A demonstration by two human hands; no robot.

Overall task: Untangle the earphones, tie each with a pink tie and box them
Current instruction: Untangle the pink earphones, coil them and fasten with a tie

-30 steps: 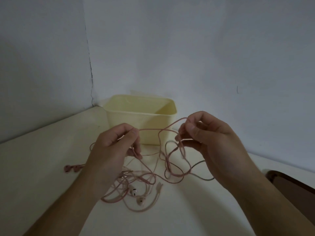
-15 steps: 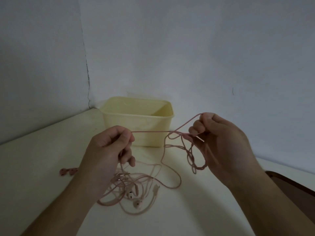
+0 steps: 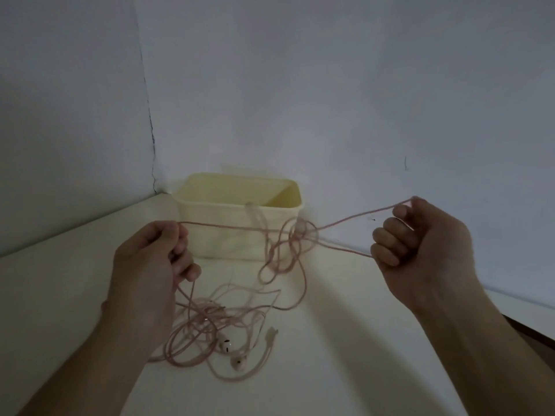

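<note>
Pink earphone cords form a tangle [image 3: 288,250] hanging in the air between my two hands. My left hand [image 3: 153,259] pinches one cord that runs taut to the knot. My right hand [image 3: 420,238] grips a loop of cord that leaves the knot and comes back to it. More pink cord lies in a heap [image 3: 210,328] on the white table [image 3: 60,295] below, with two earbuds [image 3: 231,352] and a plug [image 3: 271,333] showing. A pale yellow open box [image 3: 240,211] stands behind the knot, in the corner.
Grey walls close off the back and left, meeting at a cracked corner [image 3: 150,130]. A dark brown object [image 3: 534,334] sits at the table's right edge.
My right hand has pulled its loop out to the right and my left hand has stayed put, so the cords now stretch taut with the knot midway. The pink pieces at far left are out of view.
</note>
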